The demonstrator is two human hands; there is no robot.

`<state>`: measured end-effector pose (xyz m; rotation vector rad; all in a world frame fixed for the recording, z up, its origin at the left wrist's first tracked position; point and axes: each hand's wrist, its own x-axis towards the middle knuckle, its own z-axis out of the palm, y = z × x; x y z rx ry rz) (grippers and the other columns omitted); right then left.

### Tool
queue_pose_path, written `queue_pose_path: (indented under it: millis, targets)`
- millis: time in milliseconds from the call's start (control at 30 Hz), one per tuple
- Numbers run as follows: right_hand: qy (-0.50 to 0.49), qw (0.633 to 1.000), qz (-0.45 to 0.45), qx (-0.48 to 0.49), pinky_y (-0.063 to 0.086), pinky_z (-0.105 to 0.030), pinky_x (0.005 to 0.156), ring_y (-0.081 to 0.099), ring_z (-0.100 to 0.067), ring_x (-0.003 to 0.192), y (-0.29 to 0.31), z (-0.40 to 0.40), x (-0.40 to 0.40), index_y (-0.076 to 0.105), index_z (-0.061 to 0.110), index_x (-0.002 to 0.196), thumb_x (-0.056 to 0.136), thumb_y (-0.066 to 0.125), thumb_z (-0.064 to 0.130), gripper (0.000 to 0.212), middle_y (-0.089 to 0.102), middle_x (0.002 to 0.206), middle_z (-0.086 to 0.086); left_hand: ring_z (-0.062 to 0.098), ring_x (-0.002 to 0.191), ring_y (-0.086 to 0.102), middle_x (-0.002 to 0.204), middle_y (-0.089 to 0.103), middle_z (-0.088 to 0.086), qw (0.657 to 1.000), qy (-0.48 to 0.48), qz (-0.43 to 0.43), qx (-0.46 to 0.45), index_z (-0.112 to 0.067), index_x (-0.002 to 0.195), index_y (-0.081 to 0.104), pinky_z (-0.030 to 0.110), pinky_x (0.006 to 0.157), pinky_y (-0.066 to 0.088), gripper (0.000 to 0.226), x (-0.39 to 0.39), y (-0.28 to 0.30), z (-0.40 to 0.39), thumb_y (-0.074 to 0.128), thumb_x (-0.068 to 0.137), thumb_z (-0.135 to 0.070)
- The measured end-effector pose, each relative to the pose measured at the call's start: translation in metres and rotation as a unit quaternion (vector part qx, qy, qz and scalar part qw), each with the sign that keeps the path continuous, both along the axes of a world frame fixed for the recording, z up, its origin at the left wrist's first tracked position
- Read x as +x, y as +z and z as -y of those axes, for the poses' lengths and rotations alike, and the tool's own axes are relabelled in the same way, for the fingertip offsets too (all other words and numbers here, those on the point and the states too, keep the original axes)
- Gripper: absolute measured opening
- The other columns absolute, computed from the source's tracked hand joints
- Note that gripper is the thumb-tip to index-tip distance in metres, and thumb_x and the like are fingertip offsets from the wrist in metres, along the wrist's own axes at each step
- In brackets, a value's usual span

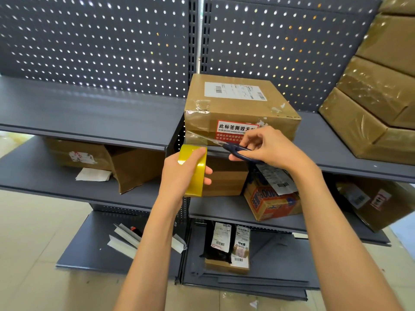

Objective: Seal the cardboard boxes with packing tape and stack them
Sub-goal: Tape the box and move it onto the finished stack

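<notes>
On the upper shelf (89, 113) of a grey pegboard rack sits the cardboard box (240, 108) under work, shipping label up, its red-bordered warning sticker facing the person. Its front edge lies level with the shelf lip, and its long axis appears to run left to right along the shelf.

Step in hand, by my judgement: cutting the tape after a strip has been laid on the box's front left corner. A clear strip of tape (197, 136) runs taut from that corner down to the yellow tape roll (194, 170). The left hand (179, 173) grasps the roll, fingers wrapped across its face, the roll standing on edge just below the shelf lip. The right hand (267, 147) grips dark-handled scissors (238, 151), blades pointing left and slightly up toward the strip; whether they already touch it cannot be told.

Next move calls for keeping the strip tight, closing the blades across it, then pressing the free end flat on the carton.

Sealed boxes (377, 104) stand stacked at right, well apart.
</notes>
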<state>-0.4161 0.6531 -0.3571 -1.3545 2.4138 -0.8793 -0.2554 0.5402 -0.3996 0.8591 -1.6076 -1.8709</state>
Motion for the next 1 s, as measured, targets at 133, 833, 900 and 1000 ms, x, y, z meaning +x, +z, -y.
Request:
queue_pose_path:
  millis: [133, 833, 900, 1000]
  targets:
    - [-0.003, 1.0, 0.011, -0.001, 0.035, -0.018, 0.056, 0.045, -0.005, 0.057, -0.009, -0.005, 0.006, 0.067, 0.017, 0.074, 0.066, 0.083, 0.041, 0.03, 0.056, 0.064, 0.004, 0.014, 0.045, 0.061, 0.057, 0.068, 0.001, 1.0, -0.001, 0.002, 0.008, -0.015, 0.089, 0.062, 0.028, 0.056, 0.054, 0.015, 0.004, -0.007, -0.004, 0.061, 0.091, -0.03]
    - [-0.189, 0.933, 0.069, -0.298, 0.044, -0.032, 0.058, 0.053, -0.012, 0.061, -0.011, -0.095, 0.003, 0.065, 0.009, 0.081, 0.076, 0.078, 0.032, 0.027, 0.063, 0.068, -0.009, 0.017, 0.041, 0.058, 0.054, 0.065, 0.005, 0.993, -0.072, -0.089, -0.013, -0.014, 0.083, 0.062, 0.027, 0.046, 0.051, 0.013, -0.027, 0.016, -0.077, 0.06, 0.092, -0.024]
    - [-0.234, 0.927, 0.038, -0.291, 0.04, -0.021, 0.054, 0.048, -0.01, 0.056, -0.003, -0.106, -0.01, 0.063, 0.007, 0.081, 0.077, 0.078, 0.034, 0.031, 0.06, 0.065, -0.006, 0.017, 0.04, 0.058, 0.053, 0.065, 0.005, 0.993, -0.084, -0.078, -0.014, -0.013, 0.081, 0.061, 0.027, 0.047, 0.051, 0.014, -0.031, 0.012, -0.082, 0.06, 0.091, -0.023]
    - [-0.281, 0.932, -0.012, -0.227, 0.035, -0.013, 0.049, 0.048, -0.006, 0.055, 0.002, -0.116, -0.029, 0.063, 0.009, 0.083, 0.075, 0.079, 0.038, 0.034, 0.056, 0.064, 0.002, 0.017, 0.04, 0.058, 0.053, 0.065, 0.006, 0.992, -0.099, -0.07, -0.021, -0.013, 0.079, 0.06, 0.027, 0.046, 0.05, 0.015, -0.037, 0.009, -0.087, 0.06, 0.091, -0.022]
